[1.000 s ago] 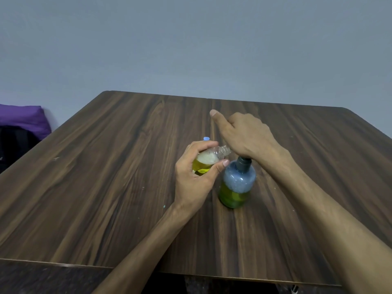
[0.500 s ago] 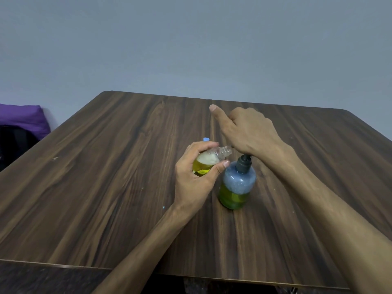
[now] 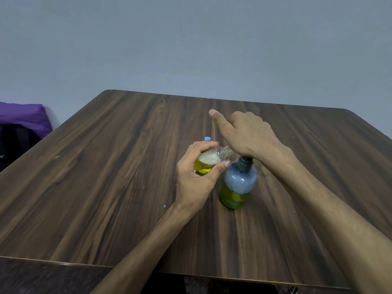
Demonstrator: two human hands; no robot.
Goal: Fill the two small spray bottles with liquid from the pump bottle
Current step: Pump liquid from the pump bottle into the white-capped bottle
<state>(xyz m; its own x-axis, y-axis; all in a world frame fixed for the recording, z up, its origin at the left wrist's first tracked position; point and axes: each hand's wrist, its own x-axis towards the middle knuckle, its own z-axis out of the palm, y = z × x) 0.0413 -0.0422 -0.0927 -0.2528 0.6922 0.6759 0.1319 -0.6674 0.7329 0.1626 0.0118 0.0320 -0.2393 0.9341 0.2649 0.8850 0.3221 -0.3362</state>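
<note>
A small clear spray bottle (image 3: 209,161) is held by the left hand (image 3: 196,179) just left of the frame's centre, tilted so that its open threaded neck points to the right, toward the pump bottle (image 3: 238,183). The left grip is wrapped around the small bottle's body, with the thumb along the near side and the fingers curled over the top. Yellow liquid with a layer of white foam is seen inside the small bottle, and a yellow label shows at its lower part. The pump bottle stands upright on the dark wood-grain bench (image 3: 106,177), just right of the small bottle; green liquid fills its lower part, and the upper part looks pale and bluish. Its dark collar is visible below the right hand (image 3: 247,134), which is placed over the pump head. The right grip is curled down over the pump top, with the thumb stuck out toward the upper left; the pump head itself is hidden beneath the palm. A small blue cap (image 3: 207,138) is seen just behind the left fingers. At the left edge of the frame, purple fabric (image 3: 23,116) lies over a dark object. A plain grey wall (image 3: 191,43) fills the upper half.
</note>
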